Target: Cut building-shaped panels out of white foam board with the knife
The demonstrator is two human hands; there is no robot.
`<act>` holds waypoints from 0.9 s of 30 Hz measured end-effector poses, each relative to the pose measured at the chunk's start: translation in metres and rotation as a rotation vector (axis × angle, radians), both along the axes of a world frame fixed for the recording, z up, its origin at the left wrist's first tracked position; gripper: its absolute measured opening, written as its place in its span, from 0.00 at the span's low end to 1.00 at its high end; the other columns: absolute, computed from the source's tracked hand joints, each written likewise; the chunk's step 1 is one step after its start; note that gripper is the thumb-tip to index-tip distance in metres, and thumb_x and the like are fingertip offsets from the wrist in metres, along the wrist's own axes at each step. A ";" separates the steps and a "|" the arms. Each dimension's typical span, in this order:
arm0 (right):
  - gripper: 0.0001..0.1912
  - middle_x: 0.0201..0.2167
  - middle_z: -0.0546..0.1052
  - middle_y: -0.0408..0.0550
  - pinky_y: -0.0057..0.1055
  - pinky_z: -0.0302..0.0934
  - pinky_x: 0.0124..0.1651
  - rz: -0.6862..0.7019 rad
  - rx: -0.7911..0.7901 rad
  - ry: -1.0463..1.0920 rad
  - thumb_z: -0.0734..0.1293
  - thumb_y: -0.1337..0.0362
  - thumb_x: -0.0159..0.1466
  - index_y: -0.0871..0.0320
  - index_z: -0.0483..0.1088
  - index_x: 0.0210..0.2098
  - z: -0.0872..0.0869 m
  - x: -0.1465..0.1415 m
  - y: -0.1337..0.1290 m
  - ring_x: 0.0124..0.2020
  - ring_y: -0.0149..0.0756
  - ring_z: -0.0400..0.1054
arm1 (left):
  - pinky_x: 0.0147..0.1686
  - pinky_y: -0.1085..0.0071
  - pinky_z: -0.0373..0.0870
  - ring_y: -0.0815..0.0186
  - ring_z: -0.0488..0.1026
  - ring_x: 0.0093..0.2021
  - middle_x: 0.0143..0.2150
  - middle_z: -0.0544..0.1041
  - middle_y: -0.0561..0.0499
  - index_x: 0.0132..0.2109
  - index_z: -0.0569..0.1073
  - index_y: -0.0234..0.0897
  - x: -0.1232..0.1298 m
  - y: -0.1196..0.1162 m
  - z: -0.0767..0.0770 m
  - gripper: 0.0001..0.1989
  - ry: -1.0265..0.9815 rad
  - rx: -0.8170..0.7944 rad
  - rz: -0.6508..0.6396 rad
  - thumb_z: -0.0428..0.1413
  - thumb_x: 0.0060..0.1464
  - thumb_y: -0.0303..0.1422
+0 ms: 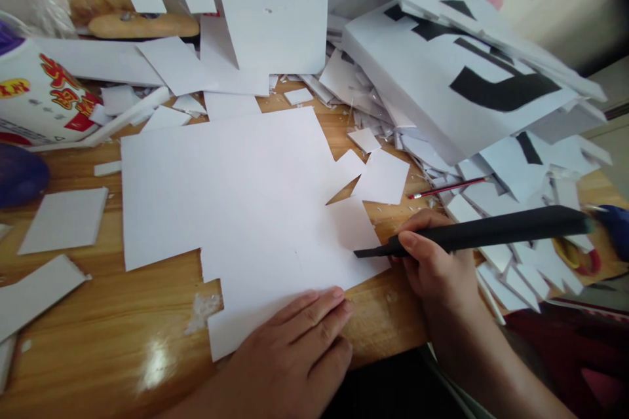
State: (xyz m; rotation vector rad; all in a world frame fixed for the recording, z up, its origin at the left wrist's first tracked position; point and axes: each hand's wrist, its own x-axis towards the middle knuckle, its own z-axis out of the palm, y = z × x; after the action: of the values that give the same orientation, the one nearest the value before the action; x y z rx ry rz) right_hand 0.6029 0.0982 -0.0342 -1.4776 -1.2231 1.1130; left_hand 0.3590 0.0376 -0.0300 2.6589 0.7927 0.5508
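A large white foam board [221, 190] with notched edges lies flat on the wooden table. My left hand [304, 340] rests flat on its near edge, fingers stretched out and close together. My right hand [437, 262] is closed around a long black cutter knife [491, 230] with a narrow dark tip. The knife points left, its tip over or touching the right part of the board; contact is hard to tell. Beside that part lie a cut-out notch and a small square offcut [382, 177].
White offcuts [63, 219] lie at left. A printed white tub [44, 91] stands behind them. Upright white panels [280, 13] stand at the back. A white block with black markings [442, 72] leans over scraps at right, near a red pencil [447, 188] and a tape roll [592, 262].
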 end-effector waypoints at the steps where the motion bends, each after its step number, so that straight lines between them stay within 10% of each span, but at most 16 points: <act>1: 0.12 0.15 0.69 0.40 0.24 0.47 0.12 -0.040 -0.011 0.040 0.71 0.56 0.58 0.56 0.69 0.27 0.000 -0.002 0.001 0.13 0.29 0.59 | 0.65 0.65 0.60 0.63 0.67 0.63 0.60 0.74 0.48 0.48 0.76 0.37 0.000 0.000 0.001 0.15 0.005 -0.004 -0.003 0.44 0.69 0.29; 16: 0.13 0.10 0.68 0.40 0.17 0.43 0.09 -0.174 -0.070 0.256 0.74 0.59 0.49 0.58 0.66 0.21 0.003 -0.011 0.011 0.09 0.26 0.57 | 0.63 0.65 0.64 0.63 0.67 0.62 0.60 0.74 0.48 0.50 0.76 0.39 0.001 -0.001 0.005 0.15 0.005 -0.008 0.021 0.45 0.69 0.29; 27: 0.21 0.13 0.67 0.38 0.22 0.51 0.11 -0.301 0.219 0.246 0.77 0.51 0.49 0.58 0.66 0.22 0.003 0.015 -0.020 0.10 0.25 0.55 | 0.64 0.56 0.64 0.55 0.66 0.63 0.60 0.73 0.44 0.49 0.74 0.35 0.019 -0.013 0.015 0.10 0.016 -0.083 0.083 0.56 0.60 0.31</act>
State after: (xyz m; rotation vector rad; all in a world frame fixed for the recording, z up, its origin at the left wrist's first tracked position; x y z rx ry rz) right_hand 0.6182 0.0786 -0.0316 -1.2663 -0.8874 0.8962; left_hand 0.3775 0.0244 -0.0147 2.5677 0.9136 0.5068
